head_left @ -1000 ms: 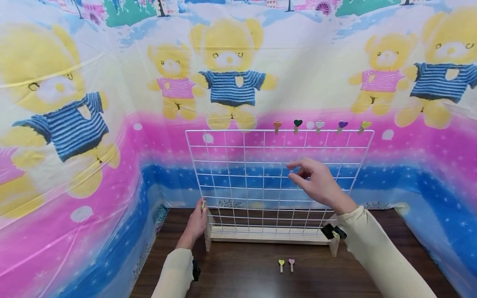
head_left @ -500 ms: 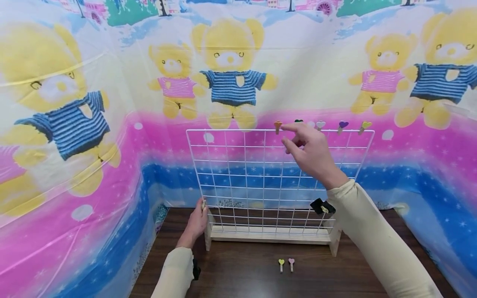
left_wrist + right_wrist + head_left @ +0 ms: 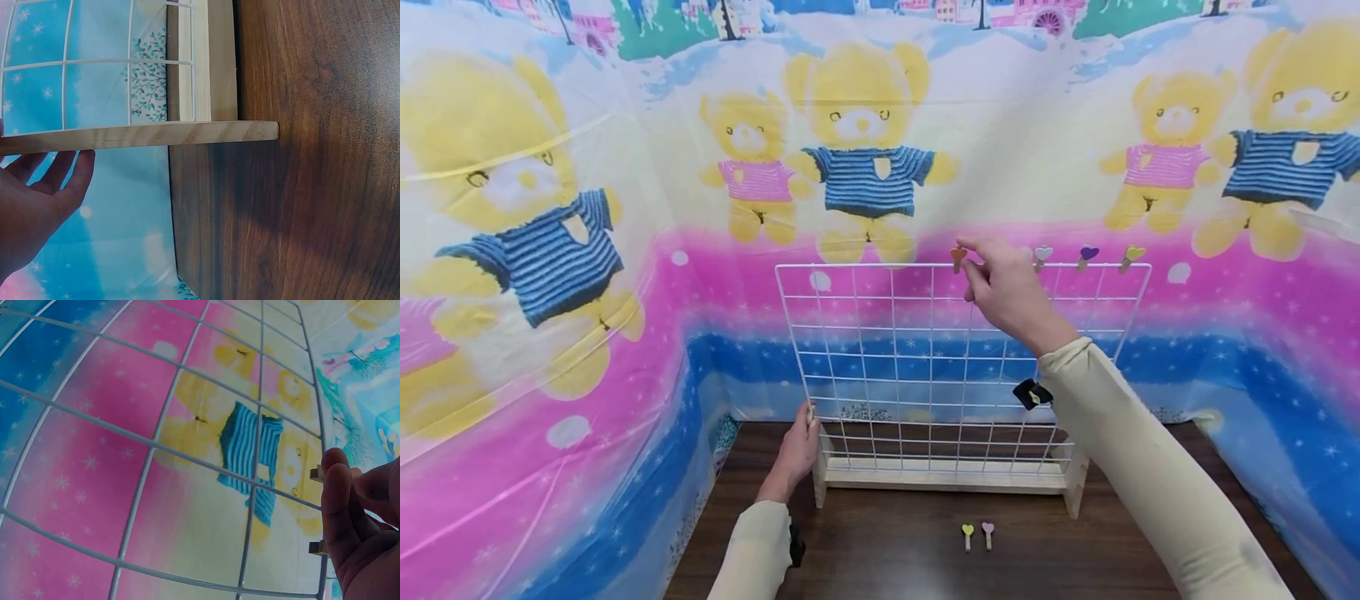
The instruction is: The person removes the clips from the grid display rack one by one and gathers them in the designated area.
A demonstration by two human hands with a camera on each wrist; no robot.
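A white wire grid panel (image 3: 910,358) stands upright in a wooden base. My left hand (image 3: 796,450) grips its left wooden upright, fingertips against the wood; in the left wrist view the upright (image 3: 187,132) has the hand (image 3: 37,206) at its edge. My right hand (image 3: 1011,287) is raised to the top wire, thumb and forefinger pinching the orange heart clothespin (image 3: 957,257). In the right wrist view that clothespin (image 3: 317,474) peeks out beside the fingers (image 3: 337,506). The right hand hides the green heart clothespin in the head view.
White (image 3: 1042,256), purple (image 3: 1087,257) and yellow (image 3: 1132,257) heart clothespins sit along the top wire to the right. A yellow-green heart clothespin (image 3: 967,533) and a pink one (image 3: 988,533) lie on the dark wooden table (image 3: 887,550). A bear-print cloth (image 3: 1037,150) hangs behind.
My right hand has risen from before the middle of the grid to the top wire, moving left onto the orange heart clothespin. My left hand has stayed on the upright.
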